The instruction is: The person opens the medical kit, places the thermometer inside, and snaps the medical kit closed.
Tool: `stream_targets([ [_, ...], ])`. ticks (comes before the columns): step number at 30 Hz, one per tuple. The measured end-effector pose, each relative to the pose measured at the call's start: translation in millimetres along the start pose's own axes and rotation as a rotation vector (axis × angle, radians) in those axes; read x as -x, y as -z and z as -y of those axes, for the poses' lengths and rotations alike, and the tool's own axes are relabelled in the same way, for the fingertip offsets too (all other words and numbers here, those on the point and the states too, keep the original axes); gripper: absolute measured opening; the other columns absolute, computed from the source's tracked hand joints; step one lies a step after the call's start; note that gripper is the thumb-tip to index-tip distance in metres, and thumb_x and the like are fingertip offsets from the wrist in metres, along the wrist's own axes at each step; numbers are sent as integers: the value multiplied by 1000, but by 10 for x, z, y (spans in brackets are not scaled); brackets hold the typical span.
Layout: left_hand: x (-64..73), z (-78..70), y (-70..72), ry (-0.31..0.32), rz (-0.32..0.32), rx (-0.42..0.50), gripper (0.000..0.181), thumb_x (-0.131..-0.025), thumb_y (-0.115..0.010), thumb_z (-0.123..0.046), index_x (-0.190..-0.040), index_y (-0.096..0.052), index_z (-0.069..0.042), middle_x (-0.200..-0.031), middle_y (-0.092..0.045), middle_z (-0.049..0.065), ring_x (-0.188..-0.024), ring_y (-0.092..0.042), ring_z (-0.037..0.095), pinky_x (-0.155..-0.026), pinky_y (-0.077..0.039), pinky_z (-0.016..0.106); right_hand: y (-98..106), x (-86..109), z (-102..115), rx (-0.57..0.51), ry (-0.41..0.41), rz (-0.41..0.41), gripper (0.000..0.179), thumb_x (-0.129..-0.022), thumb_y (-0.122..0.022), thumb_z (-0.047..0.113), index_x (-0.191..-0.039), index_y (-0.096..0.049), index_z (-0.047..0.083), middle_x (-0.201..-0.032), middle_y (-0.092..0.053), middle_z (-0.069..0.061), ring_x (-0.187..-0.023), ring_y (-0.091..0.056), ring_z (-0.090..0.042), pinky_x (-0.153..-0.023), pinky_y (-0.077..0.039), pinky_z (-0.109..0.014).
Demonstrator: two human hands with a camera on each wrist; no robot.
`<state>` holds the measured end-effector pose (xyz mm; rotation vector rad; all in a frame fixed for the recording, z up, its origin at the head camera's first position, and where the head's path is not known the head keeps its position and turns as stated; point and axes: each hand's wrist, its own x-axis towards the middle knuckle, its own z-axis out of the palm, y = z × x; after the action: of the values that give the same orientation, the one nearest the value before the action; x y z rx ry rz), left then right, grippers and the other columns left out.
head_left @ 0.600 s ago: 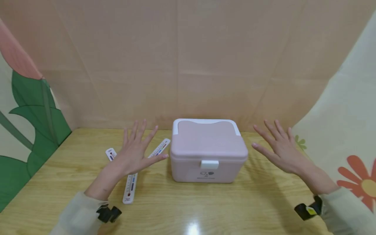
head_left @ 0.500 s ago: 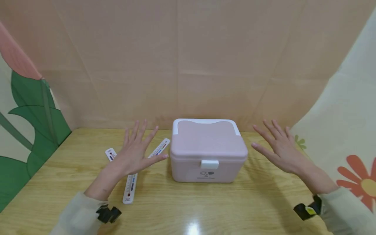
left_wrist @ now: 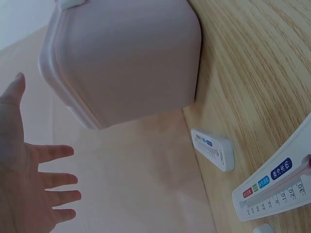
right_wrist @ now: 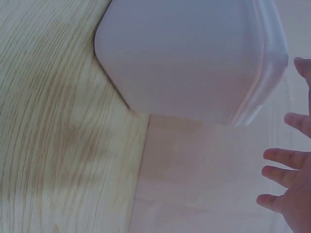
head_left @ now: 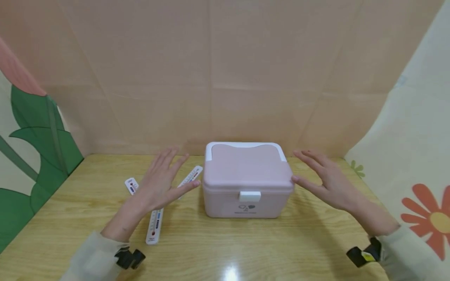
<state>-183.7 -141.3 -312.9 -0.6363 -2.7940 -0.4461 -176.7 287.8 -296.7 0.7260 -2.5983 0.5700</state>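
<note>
A pink lidded box (head_left: 247,168) with a white front latch (head_left: 250,196) stands on the wooden table, its lid down. My left hand (head_left: 156,189) hovers left of it, fingers straight and holding nothing. Under that hand lie white thermometers (head_left: 154,227), partly hidden by it in the head view; the left wrist view shows their printed scale (left_wrist: 277,179) and coloured labels. On the box's other side is my right hand (head_left: 332,185), also extended with nothing in it. Its thumb tip overlaps the lid's right edge in the head view, while in the right wrist view the fingers show beside the box.
Behind the table hangs a plain beige cloth (head_left: 211,78). Printed panels flank it, with green leaves (head_left: 38,148) on the left and a red flower (head_left: 432,220) on the right. Each wrist carries a small black device (head_left: 130,257) near the sleeve.
My right hand has moved left, closer to the box. The left hand's fingers are less spread and tip forward a little. Box and thermometers keep their places.
</note>
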Motion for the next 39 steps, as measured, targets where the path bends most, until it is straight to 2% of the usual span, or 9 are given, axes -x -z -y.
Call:
stream_targets([
  [5, 13, -28, -5, -21, -31, 21, 85, -86, -47, -71, -149, -34, -15, -160, -14, 10, -147, -13, 32, -118, -12, 54, -9, -10, 71, -37, -15, 5, 69, -84, -73, 23, -146, -41, 23, -142, -47, -14, -126, -45, -41, -92, -39, -64],
  [10, 19, -58, -12, -40, -57, 55, 81, -86, -50, -68, -148, -37, -17, -160, -15, 9, -146, -16, 32, -117, -15, 56, -17, -24, 126, -92, -87, 55, 68, -88, -69, 27, -147, -38, 29, -146, -45, -12, -130, -42, -41, -94, -36, -66],
  [16, 20, -83, -19, -55, -77, 57, 79, -86, -53, -66, -147, -38, -17, -159, -19, 9, -145, -20, 33, -116, -17, 56, -48, -44, 172, -141, -108, 93, 65, -89, -68, 28, -147, -39, 26, -147, -43, -15, -131, -40, -44, -95, -35, -67],
  [20, 20, -88, -26, -62, -89, 54, 79, -86, -53, -65, -146, -39, -16, -159, -20, 9, -145, -21, 32, -114, -20, 57, -54, -70, 208, -242, -172, 137, 63, -92, -64, 29, -148, -36, 24, -146, -44, -18, -130, -43, -42, -98, -39, -62],
  [23, 25, -91, -38, -66, -92, 59, 79, -86, -53, -66, -146, -40, -17, -159, -19, 8, -144, -22, 32, -113, -23, 59, -59, -90, 237, -347, -246, 190, 63, -95, -60, 30, -150, -32, 23, -146, -43, -21, -130, -44, -43, -97, -44, -57],
  [26, 33, -94, -49, -75, -99, 66, 78, -86, -54, -65, -145, -41, -17, -159, -19, 7, -144, -23, 32, -112, -24, 58, -71, -102, 260, -405, -292, 221, 63, -95, -60, 32, -151, -31, 22, -147, -41, -20, -130, -44, -44, -93, -48, -56],
  [33, 31, -102, -61, -93, -112, 68, 76, -85, -57, -63, -145, -42, -17, -159, -21, 7, -143, -25, 32, -114, -23, 56, -91, -119, 290, -402, -322, 221, 65, -93, -63, 33, -150, -33, 22, -147, -40, -20, -128, -45, -44, -92, -49, -55],
  [39, 33, -119, -56, -101, -120, 72, 75, -86, -57, -61, -145, -42, -17, -159, -22, 8, -142, -27, 33, -113, -24, 56, -96, -130, 323, -411, -383, 249, 69, -92, -63, 37, -151, -30, 22, -154, -30, -18, -127, -45, -46, -91, -50, -54],
])
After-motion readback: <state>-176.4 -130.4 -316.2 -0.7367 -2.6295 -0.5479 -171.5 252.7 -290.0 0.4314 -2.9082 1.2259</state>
